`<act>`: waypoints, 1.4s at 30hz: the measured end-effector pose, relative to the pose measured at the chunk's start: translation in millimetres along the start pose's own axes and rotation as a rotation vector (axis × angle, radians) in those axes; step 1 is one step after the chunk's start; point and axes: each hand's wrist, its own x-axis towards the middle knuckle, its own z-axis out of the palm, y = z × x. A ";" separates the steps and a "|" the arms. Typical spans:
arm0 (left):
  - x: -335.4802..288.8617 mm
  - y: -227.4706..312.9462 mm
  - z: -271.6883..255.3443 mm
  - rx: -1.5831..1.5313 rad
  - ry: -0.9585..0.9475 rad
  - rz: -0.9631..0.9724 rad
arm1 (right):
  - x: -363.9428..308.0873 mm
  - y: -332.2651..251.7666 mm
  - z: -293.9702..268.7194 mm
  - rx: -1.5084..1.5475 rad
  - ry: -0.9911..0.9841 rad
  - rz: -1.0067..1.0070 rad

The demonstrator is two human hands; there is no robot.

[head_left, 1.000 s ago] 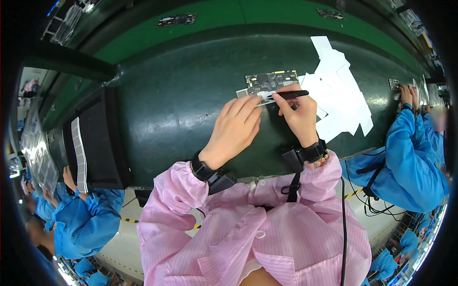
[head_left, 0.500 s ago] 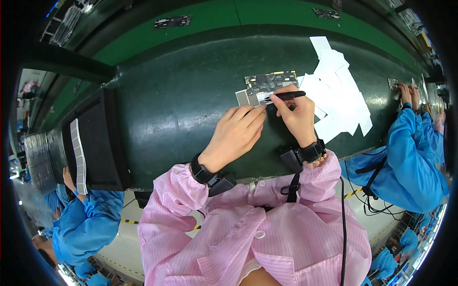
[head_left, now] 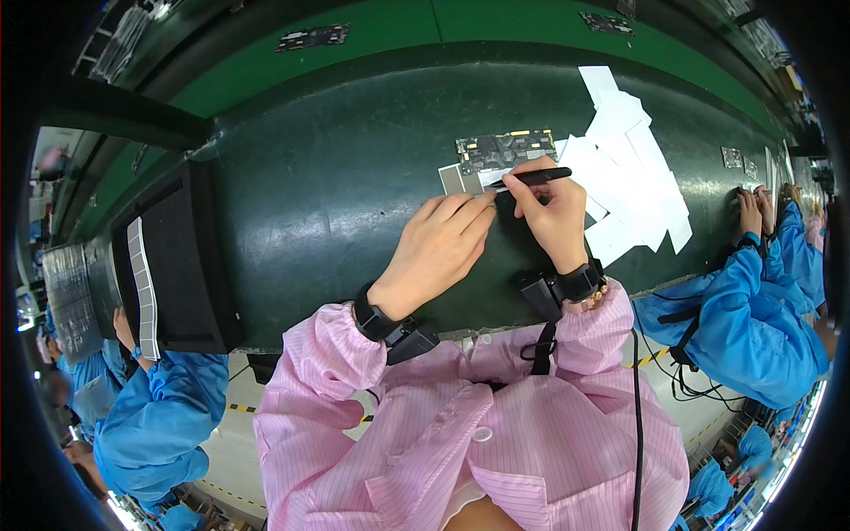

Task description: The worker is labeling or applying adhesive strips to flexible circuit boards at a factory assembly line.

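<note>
My right hand (head_left: 551, 205) is closed around black tweezers (head_left: 540, 177), held like a pen with the tip pointing left. The tip is over a sheet of grey rectangular pads on white backing (head_left: 453, 180), just below a dark circuit board (head_left: 505, 150). My left hand (head_left: 443, 243) lies palm down on the bench, fingers stretched toward the sheet's near edge. Its fingertips almost meet the right fingers and partly cover the sheet. Whether anything sits in the tweezers' tip is too small to tell.
Loose white paper pieces (head_left: 629, 177) are heaped right of the board. A black tray (head_left: 190, 265) with a strip of grey pads (head_left: 142, 288) stands left on the green bench (head_left: 310, 177). More boards (head_left: 314, 37) lie beyond. Co-workers in blue (head_left: 753, 310) sit on both sides.
My hands and the tweezers have hardly moved. At the right, the co-worker's hands have come nearer to the bench's front edge, leaving small boards on the bench behind them.
</note>
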 end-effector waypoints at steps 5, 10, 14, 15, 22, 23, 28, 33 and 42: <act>-0.2 -0.9 -1.1 0.000 -0.001 -0.003 | -0.2 -2.0 1.3 0.005 0.008 -0.022; 1.3 -1.1 -1.7 -0.022 -0.005 0.000 | 6.6 -7.2 0.0 0.195 0.108 -0.024; 9.5 -7.3 -5.2 -0.051 -0.064 -0.015 | 29.6 -15.8 6.3 0.153 0.124 -0.103; 14.6 -11.6 -6.1 -0.041 0.012 -0.006 | 36.4 -18.5 9.6 0.179 0.112 -0.062; 14.4 -29.1 0.4 -0.050 0.089 -0.075 | 49.6 6.0 20.1 0.170 0.120 0.004; 14.7 -29.0 0.0 -0.053 0.087 -0.079 | 49.4 4.5 17.5 0.149 0.100 0.047; 15.8 -28.2 -3.4 -0.041 0.056 -0.097 | 50.5 -0.4 20.2 0.015 0.107 -0.021; 16.6 -27.7 -3.2 -0.043 0.042 -0.106 | 50.8 0.9 21.9 0.005 0.111 -0.045; 15.5 -27.7 -2.8 -0.048 0.036 -0.107 | 51.0 2.8 22.3 -0.040 0.112 -0.054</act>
